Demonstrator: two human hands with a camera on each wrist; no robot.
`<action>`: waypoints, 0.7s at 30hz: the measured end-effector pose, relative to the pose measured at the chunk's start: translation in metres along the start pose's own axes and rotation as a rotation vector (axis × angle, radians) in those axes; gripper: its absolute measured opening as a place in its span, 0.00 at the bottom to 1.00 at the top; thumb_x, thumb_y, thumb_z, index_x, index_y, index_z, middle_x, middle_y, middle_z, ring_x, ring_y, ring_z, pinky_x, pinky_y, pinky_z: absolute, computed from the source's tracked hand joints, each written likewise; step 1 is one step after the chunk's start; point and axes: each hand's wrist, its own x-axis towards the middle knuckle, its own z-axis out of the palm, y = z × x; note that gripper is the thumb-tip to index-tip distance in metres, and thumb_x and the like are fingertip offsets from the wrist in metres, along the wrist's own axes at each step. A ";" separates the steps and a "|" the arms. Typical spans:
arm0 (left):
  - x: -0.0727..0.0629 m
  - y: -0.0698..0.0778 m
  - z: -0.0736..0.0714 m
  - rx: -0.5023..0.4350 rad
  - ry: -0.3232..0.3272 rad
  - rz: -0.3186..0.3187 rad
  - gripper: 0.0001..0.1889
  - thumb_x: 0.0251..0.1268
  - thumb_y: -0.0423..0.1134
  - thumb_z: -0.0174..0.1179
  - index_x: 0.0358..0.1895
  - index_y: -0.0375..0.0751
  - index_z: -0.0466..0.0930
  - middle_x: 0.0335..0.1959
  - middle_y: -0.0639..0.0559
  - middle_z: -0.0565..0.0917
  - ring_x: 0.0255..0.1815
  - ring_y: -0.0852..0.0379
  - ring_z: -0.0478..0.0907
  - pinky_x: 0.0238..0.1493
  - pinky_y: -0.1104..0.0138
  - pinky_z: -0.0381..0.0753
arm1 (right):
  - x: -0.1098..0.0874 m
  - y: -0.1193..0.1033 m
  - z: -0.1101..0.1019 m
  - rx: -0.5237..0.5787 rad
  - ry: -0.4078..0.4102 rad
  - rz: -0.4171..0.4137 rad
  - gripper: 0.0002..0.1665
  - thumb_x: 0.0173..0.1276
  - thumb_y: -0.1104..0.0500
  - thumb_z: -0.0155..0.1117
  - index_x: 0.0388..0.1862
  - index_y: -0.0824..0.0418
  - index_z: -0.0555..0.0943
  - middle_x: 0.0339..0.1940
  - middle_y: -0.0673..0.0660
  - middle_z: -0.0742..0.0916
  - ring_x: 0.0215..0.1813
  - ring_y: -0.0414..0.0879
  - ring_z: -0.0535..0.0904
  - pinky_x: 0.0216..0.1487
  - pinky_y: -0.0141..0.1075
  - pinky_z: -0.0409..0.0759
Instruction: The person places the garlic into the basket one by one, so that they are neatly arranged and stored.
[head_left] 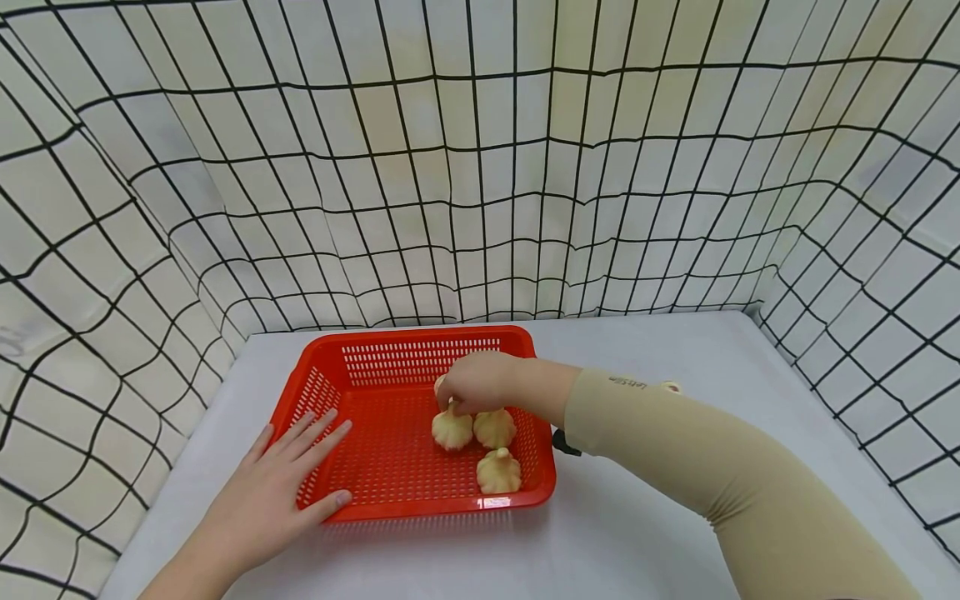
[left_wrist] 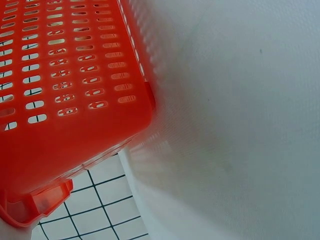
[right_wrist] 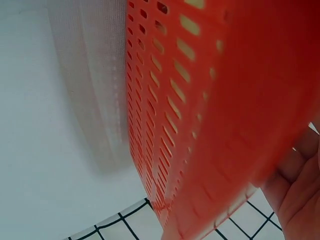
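Note:
A red plastic basket (head_left: 390, 500) with slotted walls sits on the white table, with several pale garlic bulbs at its right side. My right hand (head_left: 480, 382) reaches over the right rim, its fingers curled down and pinching the stem of one garlic bulb (head_left: 452, 431). Beside that lie a second bulb (head_left: 495, 429) and, nearer the front wall, a third bulb (head_left: 498, 472). One more is mostly hidden behind the hand. My left hand (head_left: 273, 492) rests at the basket's left front corner, fingers spread and straight over the rim. The right wrist view has the basket's outer wall (right_wrist: 160, 120) close up.
Black netting (head_left: 510, 200) over white sheeting surrounds the table (head_left: 622, 525) at the back and both sides. A small black object (head_left: 566, 443) lies just right of the basket, partly under the right sleeve. A pale thing (head_left: 672, 387) peeks out behind that sleeve.

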 end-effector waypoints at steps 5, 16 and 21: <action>0.001 0.000 0.000 0.000 -0.006 -0.002 0.45 0.59 0.71 0.57 0.78 0.58 0.59 0.77 0.46 0.62 0.75 0.37 0.57 0.73 0.59 0.15 | -0.002 0.001 -0.001 0.025 -0.002 0.010 0.13 0.70 0.53 0.66 0.52 0.47 0.87 0.44 0.41 0.87 0.47 0.38 0.79 0.51 0.30 0.78; 0.000 0.000 0.000 -0.010 -0.002 0.000 0.45 0.60 0.71 0.57 0.78 0.58 0.59 0.77 0.46 0.62 0.75 0.37 0.56 0.73 0.58 0.15 | -0.010 0.003 -0.011 0.088 0.025 0.026 0.16 0.70 0.51 0.66 0.56 0.46 0.85 0.47 0.41 0.87 0.50 0.37 0.78 0.51 0.32 0.77; 0.000 0.000 -0.001 -0.015 -0.004 -0.006 0.45 0.59 0.71 0.57 0.78 0.57 0.58 0.77 0.46 0.61 0.76 0.37 0.56 0.73 0.58 0.15 | -0.016 0.006 -0.014 0.131 0.061 0.061 0.17 0.69 0.49 0.67 0.56 0.46 0.86 0.48 0.40 0.86 0.52 0.39 0.79 0.52 0.32 0.77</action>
